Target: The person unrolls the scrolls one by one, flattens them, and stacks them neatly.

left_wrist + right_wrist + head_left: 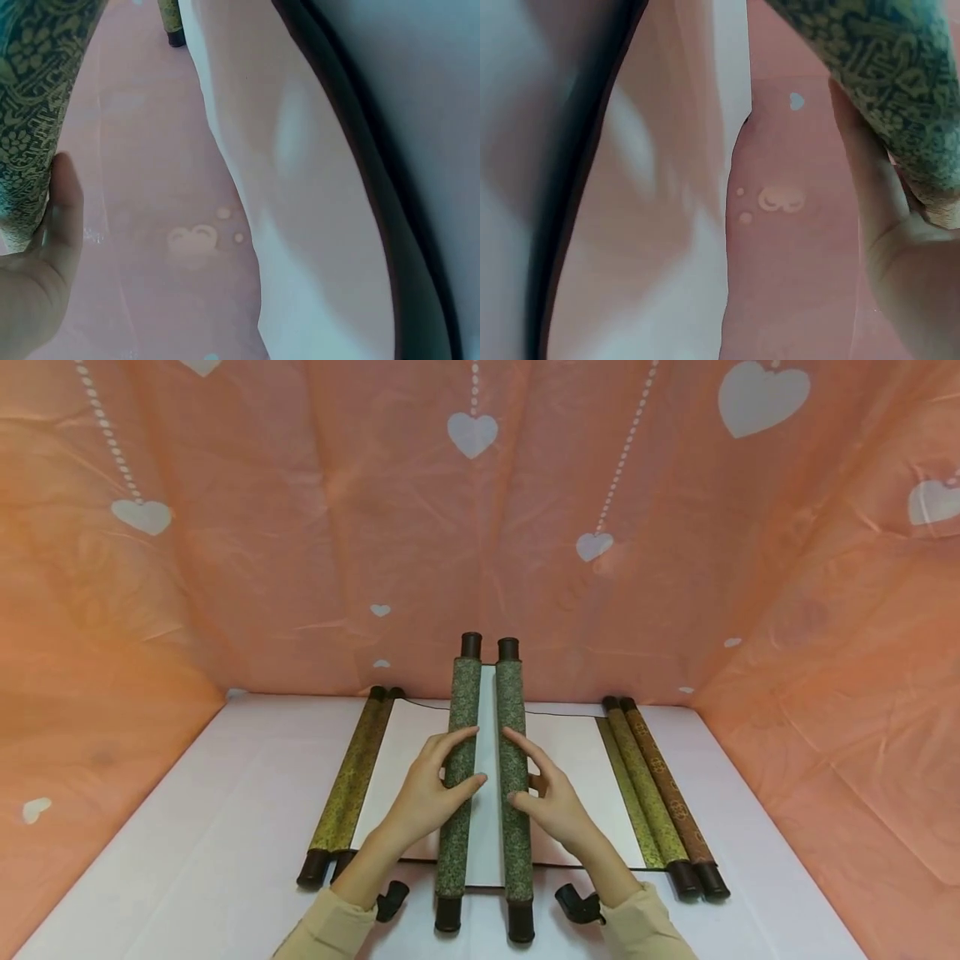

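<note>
In the head view a green patterned scroll with dark end knobs is held up at the centre, rolled from both sides. A narrow white strip (486, 835) shows between its two rolls. My left hand (423, 789) grips the left roll (466, 693), thumb and index finger on its near side. Around the right roll (512, 693) curls my right hand (558, 806), mirroring the left. Each wrist view shows the hand close up on its green patterned roll (34, 97), (900, 82). Beneath lies a partly unrolled scroll with white paper (573, 760).
Olive-yellow rolls (345, 785) lie at the paper's left side. Another olive-yellow roll (648, 793) and a brown patterned roll (671, 789) lie on the right. The white table (225, 827) meets a pink cloth backdrop (412, 527) with hearts. Black pieces (577, 903) sit beside both wrists.
</note>
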The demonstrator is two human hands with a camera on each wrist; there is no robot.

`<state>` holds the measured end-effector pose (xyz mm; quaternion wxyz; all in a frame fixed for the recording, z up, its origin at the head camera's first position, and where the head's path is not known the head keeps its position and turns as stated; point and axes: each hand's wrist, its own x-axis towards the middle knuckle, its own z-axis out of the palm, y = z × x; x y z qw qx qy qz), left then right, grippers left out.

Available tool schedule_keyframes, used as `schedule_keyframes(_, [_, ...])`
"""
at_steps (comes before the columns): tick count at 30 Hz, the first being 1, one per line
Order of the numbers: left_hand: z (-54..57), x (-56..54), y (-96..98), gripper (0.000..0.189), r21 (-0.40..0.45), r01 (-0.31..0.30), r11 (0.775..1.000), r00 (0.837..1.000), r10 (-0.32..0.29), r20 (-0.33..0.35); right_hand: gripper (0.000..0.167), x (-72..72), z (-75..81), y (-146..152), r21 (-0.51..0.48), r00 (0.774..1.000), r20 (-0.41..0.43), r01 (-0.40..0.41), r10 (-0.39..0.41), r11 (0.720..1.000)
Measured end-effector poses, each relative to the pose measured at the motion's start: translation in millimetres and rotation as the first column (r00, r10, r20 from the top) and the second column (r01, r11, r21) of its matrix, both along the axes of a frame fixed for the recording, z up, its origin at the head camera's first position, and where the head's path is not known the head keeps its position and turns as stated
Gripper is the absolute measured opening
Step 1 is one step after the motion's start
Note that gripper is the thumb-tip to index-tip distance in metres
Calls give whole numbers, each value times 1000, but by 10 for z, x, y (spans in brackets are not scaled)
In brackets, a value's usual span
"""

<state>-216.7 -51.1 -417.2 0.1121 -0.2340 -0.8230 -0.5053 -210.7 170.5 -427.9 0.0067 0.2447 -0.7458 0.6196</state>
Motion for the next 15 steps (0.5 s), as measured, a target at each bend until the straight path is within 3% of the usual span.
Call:
schedule_keyframes(8, [29,-18,-16,63,-9,-65,998,996,64,-68,87,-21,-8,37,50,995,-65,81,-78,995])
schedule_keyframes(15, [59,-14,-81,60,13,-30,999,996,31,-85,89,-27,28,83,29,995,-53,81,-79,996])
